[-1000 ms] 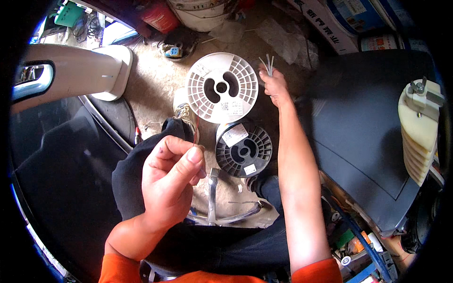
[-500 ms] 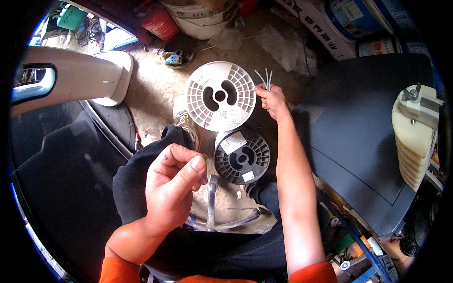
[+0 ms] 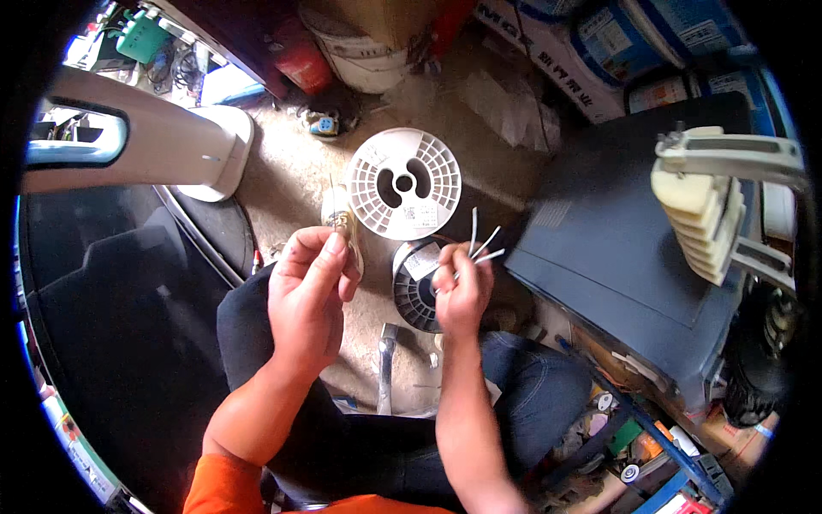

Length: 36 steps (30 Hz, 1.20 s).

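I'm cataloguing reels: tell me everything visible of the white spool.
The white spool is round and looks plastic, its face turned toward the camera. Grid openings flank two curved cutouts and a central hole; a printed label sits low on it. It sits beyond the black spool; contact is unclear. Neither left hand nor right hand visibly touches it.

A workshop, seemingly: round white plastic spool (image 3: 405, 202), round black plastic spool (image 3: 414, 297), rough grey-brown concrete floor (image 3: 287, 147), round white bucket (image 3: 368, 67) near its far edge.
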Each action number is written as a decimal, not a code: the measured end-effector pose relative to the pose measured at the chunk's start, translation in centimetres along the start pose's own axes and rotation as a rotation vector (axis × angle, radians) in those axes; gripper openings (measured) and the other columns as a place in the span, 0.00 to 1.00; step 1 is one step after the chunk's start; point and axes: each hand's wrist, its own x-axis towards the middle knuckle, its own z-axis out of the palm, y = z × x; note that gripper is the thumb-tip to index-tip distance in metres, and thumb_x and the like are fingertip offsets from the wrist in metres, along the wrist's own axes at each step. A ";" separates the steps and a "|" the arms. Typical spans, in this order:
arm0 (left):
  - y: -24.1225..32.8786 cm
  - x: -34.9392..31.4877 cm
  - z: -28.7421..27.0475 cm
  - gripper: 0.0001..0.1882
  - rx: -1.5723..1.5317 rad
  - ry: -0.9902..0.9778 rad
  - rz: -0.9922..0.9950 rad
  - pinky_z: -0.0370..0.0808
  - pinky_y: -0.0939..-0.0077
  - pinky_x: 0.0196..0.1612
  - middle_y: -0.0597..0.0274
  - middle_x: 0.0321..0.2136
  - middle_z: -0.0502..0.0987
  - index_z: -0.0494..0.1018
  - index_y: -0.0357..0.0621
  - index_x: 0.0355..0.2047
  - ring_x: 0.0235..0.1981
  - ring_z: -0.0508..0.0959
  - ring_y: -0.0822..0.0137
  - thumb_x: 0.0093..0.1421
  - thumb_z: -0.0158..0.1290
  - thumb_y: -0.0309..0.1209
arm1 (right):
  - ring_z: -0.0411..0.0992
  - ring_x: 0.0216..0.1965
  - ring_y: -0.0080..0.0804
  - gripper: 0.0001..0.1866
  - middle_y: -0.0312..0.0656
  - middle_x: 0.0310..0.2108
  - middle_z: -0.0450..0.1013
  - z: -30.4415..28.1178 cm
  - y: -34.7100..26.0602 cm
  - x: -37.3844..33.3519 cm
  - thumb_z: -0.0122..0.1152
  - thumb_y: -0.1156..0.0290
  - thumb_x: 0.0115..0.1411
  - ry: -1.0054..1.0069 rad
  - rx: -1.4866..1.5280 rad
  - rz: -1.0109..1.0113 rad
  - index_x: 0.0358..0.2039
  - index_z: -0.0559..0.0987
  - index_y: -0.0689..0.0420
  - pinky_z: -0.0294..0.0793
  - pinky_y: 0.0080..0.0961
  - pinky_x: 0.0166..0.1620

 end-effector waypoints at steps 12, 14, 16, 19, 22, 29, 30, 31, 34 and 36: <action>0.3 -6.8 0.2 0.02 0.202 -0.244 0.215 0.62 0.85 0.25 0.66 0.22 0.69 0.66 0.40 0.33 0.20 0.65 0.77 0.61 0.47 0.25 | 0.60 0.26 0.10 0.01 0.26 0.26 0.65 7.7 -13.6 -14.3 0.53 0.75 0.61 -0.437 0.104 -0.334 0.33 0.71 0.57 0.61 0.11 0.28; 0.8 -8.4 1.5 0.02 0.110 -0.349 0.283 0.59 0.85 0.24 0.66 0.22 0.68 0.66 0.40 0.34 0.20 0.62 0.77 0.62 0.46 0.25 | 0.60 0.26 0.11 0.06 0.29 0.27 0.68 6.9 -16.5 -15.9 0.57 0.73 0.59 -0.474 0.016 -0.511 0.36 0.71 0.59 0.58 0.10 0.28; 1.2 -10.4 2.7 0.01 0.008 -0.470 0.270 0.58 0.86 0.24 0.65 0.22 0.67 0.65 0.40 0.34 0.20 0.61 0.77 0.62 0.46 0.24 | 0.60 0.25 0.11 0.06 0.29 0.27 0.68 5.7 -18.7 -18.4 0.57 0.72 0.59 -0.501 0.022 -0.472 0.35 0.73 0.60 0.58 0.10 0.28; 1.3 -14.7 5.8 0.01 -0.057 -0.527 0.203 0.59 0.85 0.26 0.64 0.25 0.69 0.66 0.40 0.33 0.22 0.62 0.77 0.61 0.45 0.23 | 0.62 0.25 0.11 0.07 0.30 0.26 0.70 3.0 -18.2 -21.5 0.58 0.72 0.59 -0.371 0.015 -0.540 0.36 0.76 0.61 0.61 0.10 0.29; -0.5 -17.6 8.0 0.02 0.109 -0.525 0.109 0.68 0.80 0.40 0.52 0.39 0.75 0.67 0.39 0.34 0.34 0.73 0.73 0.62 0.45 0.24 | 0.64 0.26 0.11 0.06 0.29 0.26 0.71 -0.8 -16.4 -23.1 0.57 0.72 0.60 -0.210 -0.131 -0.557 0.35 0.77 0.60 0.63 0.11 0.30; -6.9 -19.8 7.2 0.03 0.037 -0.564 -0.174 0.72 0.75 0.42 0.56 0.31 0.74 0.67 0.39 0.36 0.33 0.75 0.67 0.62 0.47 0.24 | 0.70 0.30 0.16 0.06 0.33 0.27 0.75 -7.7 -12.2 -23.9 0.57 0.73 0.59 -0.114 -0.380 -0.571 0.33 0.79 0.61 0.70 0.17 0.34; -7.6 -19.6 7.5 0.03 0.065 -0.561 -0.103 0.72 0.76 0.40 0.59 0.28 0.73 0.67 0.39 0.36 0.32 0.74 0.68 0.62 0.47 0.25 | 0.71 0.30 0.18 0.06 0.35 0.27 0.75 -8.1 -12.6 -24.0 0.57 0.74 0.58 -0.067 -0.453 -0.651 0.34 0.79 0.62 0.70 0.18 0.34; -7.7 -20.0 8.1 0.02 0.083 -0.492 -0.114 0.72 0.78 0.36 0.62 0.26 0.72 0.67 0.41 0.35 0.29 0.72 0.71 0.62 0.47 0.25 | 0.72 0.30 0.21 0.07 0.38 0.28 0.76 -8.4 -13.0 -24.1 0.57 0.74 0.57 -0.019 -0.527 -0.731 0.34 0.79 0.62 0.71 0.20 0.34; -8.1 -19.1 7.9 0.02 -0.010 -0.484 -0.077 0.70 0.80 0.32 0.64 0.26 0.72 0.67 0.43 0.35 0.27 0.71 0.74 0.63 0.47 0.26 | 0.73 0.23 0.27 0.12 0.42 0.22 0.74 -12.2 -13.3 -21.4 0.56 0.71 0.58 0.313 -0.387 -0.729 0.40 0.77 0.63 0.71 0.22 0.28; -7.5 -20.0 8.7 0.02 0.028 -0.448 -0.114 0.65 0.84 0.25 0.64 0.25 0.72 0.67 0.44 0.35 0.21 0.67 0.77 0.63 0.48 0.27 | 0.73 0.23 0.31 0.21 0.43 0.23 0.74 -15.8 -14.3 -18.0 0.54 0.68 0.60 0.550 -0.694 -0.717 0.53 0.69 0.60 0.72 0.27 0.28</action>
